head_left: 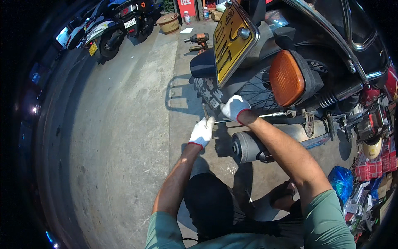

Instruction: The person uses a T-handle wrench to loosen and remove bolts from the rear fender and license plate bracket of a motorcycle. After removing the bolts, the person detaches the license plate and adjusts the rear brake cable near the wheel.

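My left hand (202, 132), in a white work glove with a red cuff, is closed on a slim metal bar (205, 111) that sticks up from its fingers. My right hand (235, 107), gloved alike, lies against the motorcycle's rear tyre (209, 93) with its fingers curled; what they grip, if anything, is hidden. Between and below the hands runs a thin shiny rod (269, 115) toward the wheel hub. Just under my right wrist is the silver exhaust silencer (246, 147). Above the hands are the yellow number plate (234, 43) and an orange turn signal (287, 78).
An orange-black cordless power tool (200, 38) rests on the concrete floor beyond the tyre. Parked scooters (112, 35) and a round planter (168, 23) stand at the far left. A blue plastic bag (341, 181) and piled boxes (369, 166) lie to my right.
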